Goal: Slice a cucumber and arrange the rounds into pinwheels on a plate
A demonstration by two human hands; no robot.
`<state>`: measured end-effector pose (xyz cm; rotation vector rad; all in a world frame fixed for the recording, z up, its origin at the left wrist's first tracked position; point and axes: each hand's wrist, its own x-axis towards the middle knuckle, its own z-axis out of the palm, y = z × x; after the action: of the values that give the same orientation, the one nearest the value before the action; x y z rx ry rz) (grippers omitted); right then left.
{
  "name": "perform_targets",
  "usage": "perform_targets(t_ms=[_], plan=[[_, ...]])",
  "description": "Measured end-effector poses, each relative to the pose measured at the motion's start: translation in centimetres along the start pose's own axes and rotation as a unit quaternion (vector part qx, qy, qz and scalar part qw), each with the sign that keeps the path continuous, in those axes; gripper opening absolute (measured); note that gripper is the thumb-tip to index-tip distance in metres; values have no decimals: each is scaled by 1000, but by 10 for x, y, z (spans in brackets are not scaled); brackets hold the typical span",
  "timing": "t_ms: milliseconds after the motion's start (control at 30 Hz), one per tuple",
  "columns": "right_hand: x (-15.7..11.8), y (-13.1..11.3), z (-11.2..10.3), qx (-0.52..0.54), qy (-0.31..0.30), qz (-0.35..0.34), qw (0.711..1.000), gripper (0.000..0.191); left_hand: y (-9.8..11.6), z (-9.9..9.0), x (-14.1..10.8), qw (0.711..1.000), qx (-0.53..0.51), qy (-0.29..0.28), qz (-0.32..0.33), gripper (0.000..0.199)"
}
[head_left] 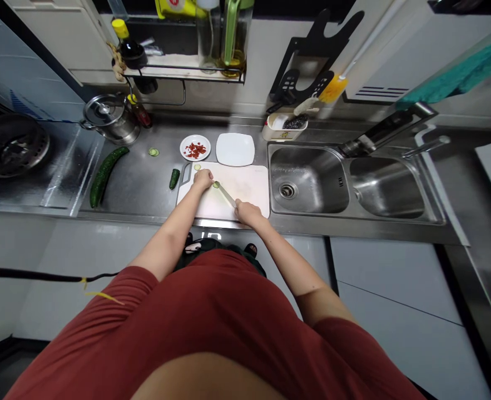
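Note:
On the white cutting board point(249, 186), my right hand point(247, 212) is closed round the handle of a knife point(227, 195). Its blade points up and left, with the tip at a small green cucumber slice point(216, 184). My left hand point(203, 178) rests at the board's left part, fingers together beside that slice; what they hold, if anything, is too small to tell. Another pale slice point(197, 166) lies near the board's top left corner. Left of the board is a short cucumber piece point(174, 179).
A plate of chopped red pieces point(186, 148) and a white square plate point(235, 149) stand behind the board. Further left are a long cucumber point(103, 176), more slices point(153, 151) and a steel pot point(110, 118). A double sink point(310, 178) lies to the right.

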<state>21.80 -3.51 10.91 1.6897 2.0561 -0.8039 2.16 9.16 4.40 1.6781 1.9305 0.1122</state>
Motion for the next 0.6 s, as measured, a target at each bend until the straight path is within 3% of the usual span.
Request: perform_targets(t_ms=[600], plan=[[-13, 8, 6, -4, -2, -4, 1000, 31, -2, 3, 5, 1000, -1, 1, 2, 18]])
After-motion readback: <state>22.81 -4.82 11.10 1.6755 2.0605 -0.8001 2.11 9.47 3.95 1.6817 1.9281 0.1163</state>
